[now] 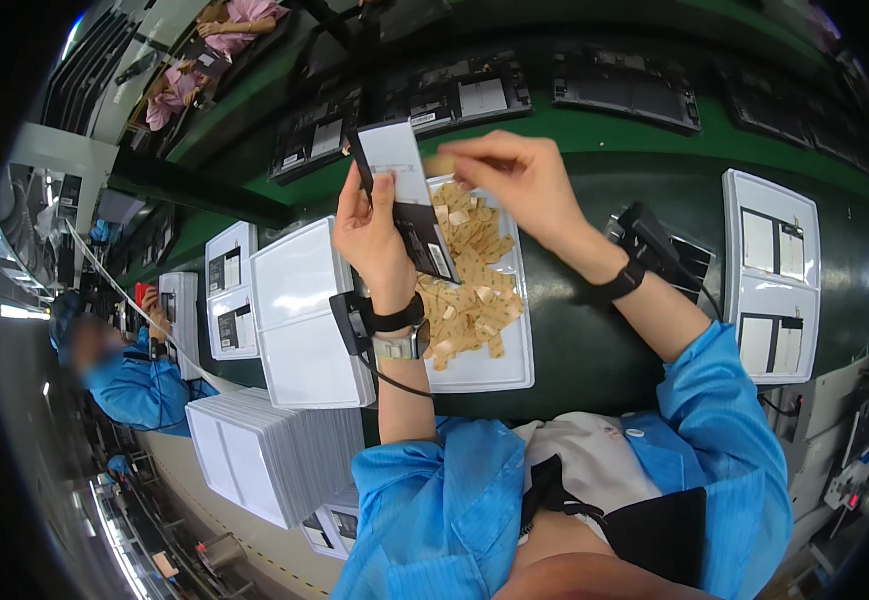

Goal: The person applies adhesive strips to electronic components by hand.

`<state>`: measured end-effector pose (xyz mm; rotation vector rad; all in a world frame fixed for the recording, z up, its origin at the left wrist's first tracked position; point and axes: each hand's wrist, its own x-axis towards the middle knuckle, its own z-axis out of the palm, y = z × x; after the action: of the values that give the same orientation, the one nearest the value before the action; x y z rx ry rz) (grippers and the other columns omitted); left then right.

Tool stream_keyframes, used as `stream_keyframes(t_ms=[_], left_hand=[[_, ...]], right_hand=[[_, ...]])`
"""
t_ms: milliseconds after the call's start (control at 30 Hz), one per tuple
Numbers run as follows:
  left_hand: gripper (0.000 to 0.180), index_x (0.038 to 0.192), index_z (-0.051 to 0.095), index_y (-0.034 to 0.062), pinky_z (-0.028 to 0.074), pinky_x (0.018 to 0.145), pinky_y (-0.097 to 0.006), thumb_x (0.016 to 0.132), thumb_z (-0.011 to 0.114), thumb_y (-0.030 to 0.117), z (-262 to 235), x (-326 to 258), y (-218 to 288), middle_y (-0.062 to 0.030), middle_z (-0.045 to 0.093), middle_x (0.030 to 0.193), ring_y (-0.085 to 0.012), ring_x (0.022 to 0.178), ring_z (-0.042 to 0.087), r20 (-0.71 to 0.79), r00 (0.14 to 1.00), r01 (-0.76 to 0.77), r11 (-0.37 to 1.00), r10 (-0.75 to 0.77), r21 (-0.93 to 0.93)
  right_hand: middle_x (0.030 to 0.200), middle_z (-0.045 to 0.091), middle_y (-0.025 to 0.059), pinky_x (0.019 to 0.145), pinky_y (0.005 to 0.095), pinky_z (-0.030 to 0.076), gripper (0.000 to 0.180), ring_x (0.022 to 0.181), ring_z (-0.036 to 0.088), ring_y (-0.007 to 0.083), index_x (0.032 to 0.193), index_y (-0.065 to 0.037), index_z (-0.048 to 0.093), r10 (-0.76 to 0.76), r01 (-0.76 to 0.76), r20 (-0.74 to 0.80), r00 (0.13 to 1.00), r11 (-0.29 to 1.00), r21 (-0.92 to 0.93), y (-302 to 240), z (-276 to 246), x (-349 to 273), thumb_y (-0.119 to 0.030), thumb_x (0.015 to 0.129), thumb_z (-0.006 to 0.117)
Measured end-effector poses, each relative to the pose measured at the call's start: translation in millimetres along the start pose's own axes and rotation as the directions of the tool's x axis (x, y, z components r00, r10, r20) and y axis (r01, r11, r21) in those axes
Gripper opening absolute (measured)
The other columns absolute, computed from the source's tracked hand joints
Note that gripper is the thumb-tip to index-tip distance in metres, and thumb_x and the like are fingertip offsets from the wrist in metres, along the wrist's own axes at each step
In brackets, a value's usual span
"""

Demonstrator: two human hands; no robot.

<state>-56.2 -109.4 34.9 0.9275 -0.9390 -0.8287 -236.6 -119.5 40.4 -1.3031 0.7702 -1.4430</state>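
Note:
A flat battery pack (397,160), black with a white panel, is held up and tilted by my left hand (374,235), its thumb lying across the front. Just right of the pack's upper edge, my right hand (529,185) pinches a small tan paper strip (440,164) between thumb and fingertips. Whether the strip still touches the pack I cannot tell. Below both hands is a white tray (516,374) with a loose heap of tan paper strips (474,310). The lower end of the pack hangs over the heap.
White trays with battery packs stand at right (729,260) and left (212,335). Beside my left forearm lies another white tray (299,310), with a tall tray stack (244,460) below it. Dark device housings (624,90) line the green belt. A co-worker in blue (139,385) sits at left.

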Motion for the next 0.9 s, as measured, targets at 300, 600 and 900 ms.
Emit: stream_keyframes(t_ms=[300, 600, 900], left_hand=[[0.065, 0.144, 0.048, -0.0107, 0.05, 0.101, -0.031, 0.093, 0.079, 0.015, 1, -11, -3, -0.0195, 0.064, 0.133, -0.0204, 0.117, 0.063, 0.097, 0.992, -0.119, 0.909, 0.087, 0.399], [0.065, 0.156, 0.03, -0.001, 0.052, 0.102, -0.038, 0.104, 0.063, 0.02, -11, -13, 6, -0.0222, 0.053, 0.143, -0.0263, 0.125, 0.061, 0.324, 0.928, 0.279, 0.918, -0.184, -0.28], [0.068, 0.154, 0.029, -0.0006, 0.053, 0.105, -0.043, 0.101, 0.067, 0.017, -10, -17, -6, -0.0211, 0.054, 0.134, -0.032, 0.125, 0.06, 0.094, 0.995, 0.038, 0.999, -0.037, -0.019]], right_hand=[[0.102, 0.075, 0.0119, 0.083, 0.0247, 0.06, 0.029, 0.091, 0.074, 0.0132, 0.123, 0.007, 0.068, 0.17, -0.181, 0.082, 0.982, 0.97, 0.164, -9, 12, -11, 0.001, 0.094, 0.07], [0.103, 0.073, 0.0074, 0.083, 0.0264, 0.058, 0.027, 0.091, 0.07, 0.012, 0.125, 0.004, 0.068, -0.075, 0.074, -0.001, 0.997, 0.986, -0.149, 14, -3, 4, 0.0, 0.098, 0.067], [0.088, 0.074, 0.0102, 0.07, 0.0291, 0.057, 0.014, 0.076, 0.072, 0.0177, 0.099, 0.001, 0.077, -0.146, 0.161, 0.08, 0.986, 0.957, -0.241, 1, 45, -39, -0.005, 0.086, 0.079]])
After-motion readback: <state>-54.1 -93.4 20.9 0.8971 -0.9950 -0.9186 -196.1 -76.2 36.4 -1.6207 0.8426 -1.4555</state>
